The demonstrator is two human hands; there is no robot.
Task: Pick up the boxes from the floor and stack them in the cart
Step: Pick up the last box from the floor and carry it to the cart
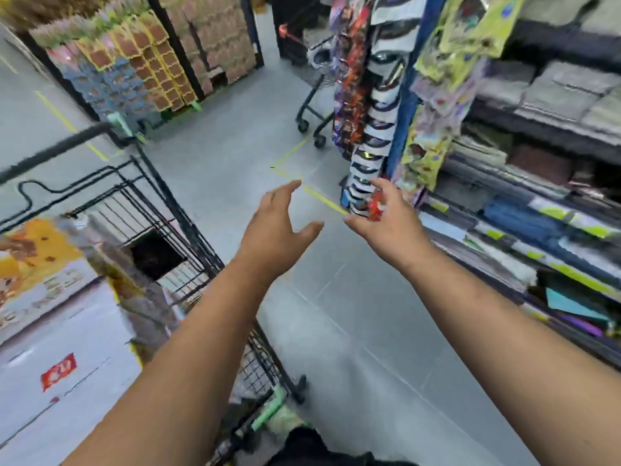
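Head view: hands outstretched beside cart.

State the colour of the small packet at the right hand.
Red; the packet shows best in the head view.

The grey floor stretches ahead of me, crossed by yellow tape lines that meet at a corner. To my right stands a blue metal shelf upright. On it hang a strip of black-and-white packets, a strip of red and purple snack packets just left of those, and lime-green packets on its right side. Behind them, dark shelves carry flat grey folded goods up top and blue and lime packs lower down. At the floor's far edge a second black-framed trolley on castors stands near racks of brown, yellow-edged product trays.
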